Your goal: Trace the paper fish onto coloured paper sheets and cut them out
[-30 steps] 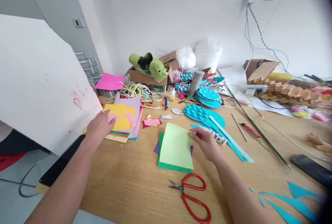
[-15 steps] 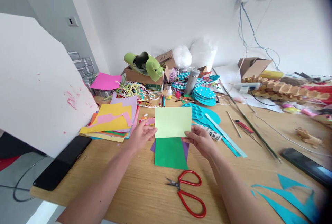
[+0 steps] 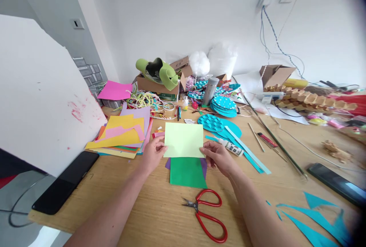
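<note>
A pale green paper [image 3: 183, 140] is held up by its two side edges above the wooden table. My left hand [image 3: 154, 153] pinches its lower left edge between thumb and fingers. At the lower right edge, my right hand [image 3: 217, 154] grips it the same way. Below and partly behind it lies a darker green paper [image 3: 188, 172], with a purple paper [image 3: 204, 167] peeking out underneath. Red-handled scissors [image 3: 197, 206] rest on the table nearer to me, blades pointing left and handles apart.
Stacked coloured papers [image 3: 122, 129] and a black phone [image 3: 67, 182] lie left. Right are a glue bottle [image 3: 233, 147], blue strips, a long stick [image 3: 274, 136], another phone [image 3: 337, 182] and blue scraps [image 3: 314, 216]. A grey flask [image 3: 211, 90] and boxes stand behind.
The pale green paper has moved slightly left and lower with both hands, and now covers more of the darker green paper's top. The view has shifted slightly.
</note>
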Demonstrator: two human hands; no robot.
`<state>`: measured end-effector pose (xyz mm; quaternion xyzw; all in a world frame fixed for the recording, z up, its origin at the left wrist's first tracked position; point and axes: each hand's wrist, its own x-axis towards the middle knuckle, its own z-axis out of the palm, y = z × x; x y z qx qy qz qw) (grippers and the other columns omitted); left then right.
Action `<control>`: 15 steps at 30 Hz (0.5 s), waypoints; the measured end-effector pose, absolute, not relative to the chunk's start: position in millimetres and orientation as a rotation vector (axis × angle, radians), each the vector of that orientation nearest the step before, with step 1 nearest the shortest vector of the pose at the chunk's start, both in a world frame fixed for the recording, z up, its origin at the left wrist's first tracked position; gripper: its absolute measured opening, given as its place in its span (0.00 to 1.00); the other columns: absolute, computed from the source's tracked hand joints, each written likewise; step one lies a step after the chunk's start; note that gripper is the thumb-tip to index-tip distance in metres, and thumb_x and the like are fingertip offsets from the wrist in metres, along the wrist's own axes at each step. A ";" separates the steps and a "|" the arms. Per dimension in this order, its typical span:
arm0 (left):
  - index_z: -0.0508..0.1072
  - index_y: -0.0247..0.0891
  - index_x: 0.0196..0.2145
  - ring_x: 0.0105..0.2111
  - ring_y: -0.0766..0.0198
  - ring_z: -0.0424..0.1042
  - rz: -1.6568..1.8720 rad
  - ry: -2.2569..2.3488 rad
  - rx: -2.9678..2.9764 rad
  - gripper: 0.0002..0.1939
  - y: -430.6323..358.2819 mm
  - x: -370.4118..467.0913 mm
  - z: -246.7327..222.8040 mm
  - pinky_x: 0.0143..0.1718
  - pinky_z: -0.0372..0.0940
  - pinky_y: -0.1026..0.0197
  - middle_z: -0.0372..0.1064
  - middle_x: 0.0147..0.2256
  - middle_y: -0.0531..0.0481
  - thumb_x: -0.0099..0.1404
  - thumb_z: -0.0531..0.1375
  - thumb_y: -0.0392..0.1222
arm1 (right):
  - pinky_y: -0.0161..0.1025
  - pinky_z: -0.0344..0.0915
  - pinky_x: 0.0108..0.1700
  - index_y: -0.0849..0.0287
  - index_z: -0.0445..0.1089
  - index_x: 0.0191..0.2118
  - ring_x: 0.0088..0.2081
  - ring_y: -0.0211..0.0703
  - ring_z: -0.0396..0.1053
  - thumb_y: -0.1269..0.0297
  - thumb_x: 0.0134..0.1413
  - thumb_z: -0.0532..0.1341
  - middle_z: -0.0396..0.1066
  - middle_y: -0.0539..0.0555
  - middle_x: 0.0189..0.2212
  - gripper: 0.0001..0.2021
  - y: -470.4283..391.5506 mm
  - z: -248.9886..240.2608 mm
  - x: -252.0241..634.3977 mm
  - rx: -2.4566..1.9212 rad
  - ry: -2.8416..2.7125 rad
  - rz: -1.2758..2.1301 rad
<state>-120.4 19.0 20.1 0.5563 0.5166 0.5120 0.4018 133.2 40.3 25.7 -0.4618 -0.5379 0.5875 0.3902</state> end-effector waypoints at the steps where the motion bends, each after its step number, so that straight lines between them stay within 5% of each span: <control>1: 0.73 0.37 0.38 0.29 0.62 0.72 1.303 1.291 1.416 0.12 19.1 -121.0 18.8 0.32 0.65 0.62 0.74 0.28 0.50 0.54 0.62 0.39 | 0.27 0.47 0.11 0.58 0.63 0.30 0.11 0.31 0.59 0.50 0.41 0.68 0.61 0.41 0.14 0.19 40.6 25.2 132.5 -1.168 -1.385 1.469; 5: 0.75 0.40 0.29 0.40 0.57 0.72 1.436 1.267 1.558 0.04 17.0 -123.8 20.5 0.45 0.65 0.55 0.75 0.37 0.46 0.56 0.60 0.39 | 0.32 0.55 0.15 0.58 0.66 0.30 0.15 0.35 0.62 0.54 0.45 0.65 0.65 0.46 0.18 0.13 40.2 24.0 128.6 -1.183 -1.494 1.170; 8: 0.76 0.43 0.26 0.48 0.56 0.68 1.614 1.296 1.788 0.08 14.1 -125.0 26.1 0.53 0.60 0.51 0.73 0.44 0.47 0.58 0.58 0.35 | 0.36 0.63 0.25 0.57 0.70 0.29 0.26 0.39 0.67 0.59 0.50 0.61 0.71 0.54 0.32 0.07 37.0 24.8 125.9 -1.134 -1.617 0.709; 15: 0.76 0.44 0.30 0.50 0.57 0.66 1.704 1.302 1.954 0.10 12.2 -124.5 26.9 0.53 0.60 0.49 0.71 0.46 0.46 0.60 0.57 0.32 | 0.36 0.65 0.28 0.54 0.69 0.33 0.33 0.40 0.67 0.66 0.58 0.55 0.68 0.55 0.39 0.07 31.3 23.1 125.7 -1.093 -1.779 0.413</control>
